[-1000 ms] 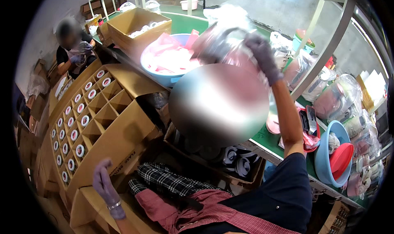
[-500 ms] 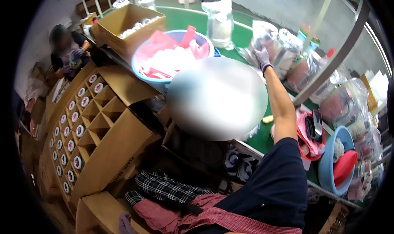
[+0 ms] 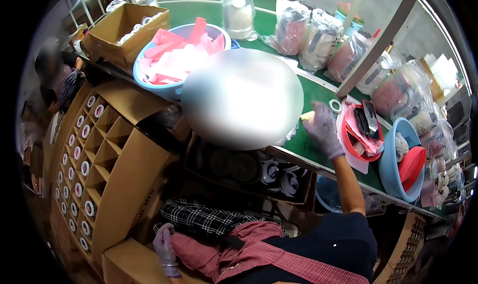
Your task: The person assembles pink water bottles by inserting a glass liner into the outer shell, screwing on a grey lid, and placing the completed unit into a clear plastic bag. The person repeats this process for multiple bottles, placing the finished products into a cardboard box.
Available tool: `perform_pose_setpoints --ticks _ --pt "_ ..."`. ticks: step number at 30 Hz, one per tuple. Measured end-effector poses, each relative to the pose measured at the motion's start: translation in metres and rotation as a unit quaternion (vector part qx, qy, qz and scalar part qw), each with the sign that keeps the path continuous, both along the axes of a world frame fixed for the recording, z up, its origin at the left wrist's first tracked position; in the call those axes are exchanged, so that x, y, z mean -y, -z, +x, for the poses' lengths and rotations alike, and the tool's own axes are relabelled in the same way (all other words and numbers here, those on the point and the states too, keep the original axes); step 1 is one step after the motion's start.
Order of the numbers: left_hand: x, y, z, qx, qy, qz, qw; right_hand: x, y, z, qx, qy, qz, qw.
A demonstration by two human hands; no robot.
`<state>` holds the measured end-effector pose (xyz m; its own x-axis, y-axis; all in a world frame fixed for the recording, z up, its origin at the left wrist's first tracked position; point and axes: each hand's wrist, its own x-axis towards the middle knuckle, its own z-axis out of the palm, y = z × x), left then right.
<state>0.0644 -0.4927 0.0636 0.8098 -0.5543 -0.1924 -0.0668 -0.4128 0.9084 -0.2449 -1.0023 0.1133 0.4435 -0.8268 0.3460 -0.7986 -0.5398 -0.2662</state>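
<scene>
My right hand, in a grey-purple glove, reaches over the green table. Its fingers are stretched out beside a small yellow piece; whether they touch it I cannot tell. A white ring lies just beyond the hand. Close by on the right stands a red basket with pink cloth and a dark phone-like object. My left hand, gloved too, is low at the left beside my red checked apron. Its fingers are curled, and their inner side is hidden.
A divided carton with several round-lidded items stands left. Behind it, a blue basin holds pink pieces, near a box of white parts. Bagged jugs line the far side. A blue tub stands right. A person works far left.
My right hand has left the bagged jug at the back and come nearer, beside the yellow piece. My left hand has risen further into view. The whole view has shifted.
</scene>
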Motion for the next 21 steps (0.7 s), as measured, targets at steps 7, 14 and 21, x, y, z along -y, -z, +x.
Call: perform_pose_setpoints --ticks 7,14,21 --pt "-0.040 -0.009 -0.021 0.024 -0.056 0.008 0.998 0.069 0.025 0.101 -0.175 -0.040 0.015 0.984" --pt "-0.154 -0.023 -0.051 0.093 -0.285 0.058 0.952 0.072 0.012 0.102 -0.071 -0.101 -0.102 0.987" --pt "-0.356 -0.024 -0.049 0.306 -0.465 -0.012 0.831 -0.132 -0.008 0.181 0.103 -0.461 -0.128 0.872"
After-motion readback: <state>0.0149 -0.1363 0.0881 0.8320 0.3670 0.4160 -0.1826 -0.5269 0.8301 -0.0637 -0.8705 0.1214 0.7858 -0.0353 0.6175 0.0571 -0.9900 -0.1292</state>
